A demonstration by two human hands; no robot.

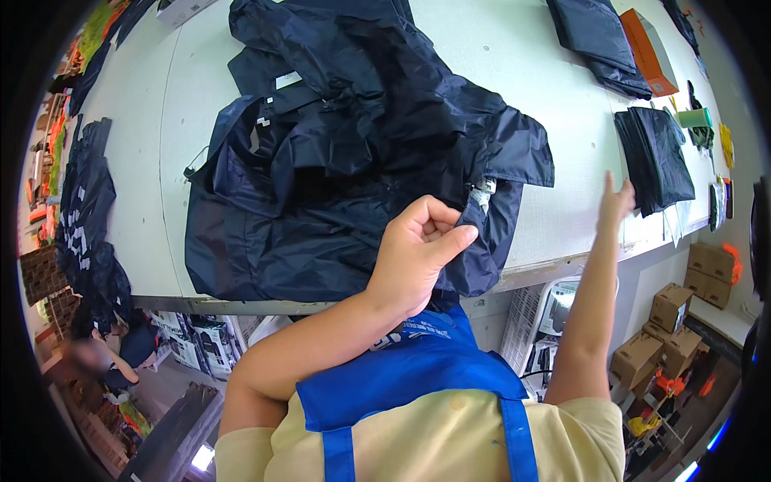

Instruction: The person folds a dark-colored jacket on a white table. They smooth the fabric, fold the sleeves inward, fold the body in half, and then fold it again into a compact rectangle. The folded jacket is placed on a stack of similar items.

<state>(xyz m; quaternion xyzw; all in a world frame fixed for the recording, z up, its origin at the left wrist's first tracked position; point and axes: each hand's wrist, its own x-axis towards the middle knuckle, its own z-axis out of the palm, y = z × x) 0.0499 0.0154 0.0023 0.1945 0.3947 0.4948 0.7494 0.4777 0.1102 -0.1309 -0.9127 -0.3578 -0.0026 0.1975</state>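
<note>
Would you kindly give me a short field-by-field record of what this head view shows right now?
Surface: white worktable
Main item: crumpled navy jacket spread on the table
Left hand: fist-like grip pinching the jacket's edge near a small white label
Right hand: raised, fingers extended, holding nothing, close to a folded navy stack
Far right: orange box
Below table edge: cardboard boxes

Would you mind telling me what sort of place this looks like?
Probably a garment workshop or packing room: dark navy jackets piled on a long white worktable, folded dark garments alongside, cardboard boxes stacked below.
</note>
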